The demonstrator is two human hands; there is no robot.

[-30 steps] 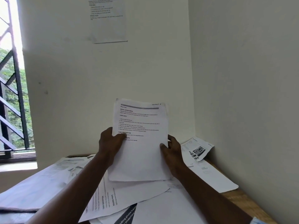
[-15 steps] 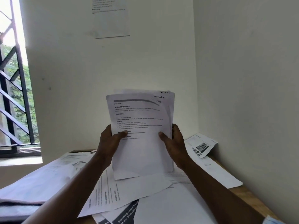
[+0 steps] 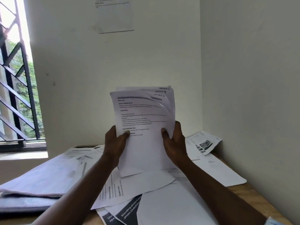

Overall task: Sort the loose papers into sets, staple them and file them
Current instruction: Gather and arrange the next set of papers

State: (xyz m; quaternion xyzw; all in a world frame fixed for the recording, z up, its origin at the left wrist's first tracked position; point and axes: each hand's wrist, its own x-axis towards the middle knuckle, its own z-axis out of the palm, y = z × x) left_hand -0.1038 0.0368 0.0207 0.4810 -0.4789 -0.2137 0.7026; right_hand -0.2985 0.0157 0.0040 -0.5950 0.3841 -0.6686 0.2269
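Papers upright at frame centre, long axis vertical; left hand pinches left edge, right hand grips right edge, top corners fanning, bottom edge just above surface.

On the front sheet of the held stack I read the headings INITIAL SCENE SETUP, TASK GOAL, TASK DESCRIPTION and PROPS; the body lines blur. Handwritten SECTION marks its fanned top right corners. A sideways sheet on the bench says TASK DESCRIPTION and REQUIRED PROPS. The near dark sheet reads "Standing photo fram". The print on the far wall notice is too small for me.
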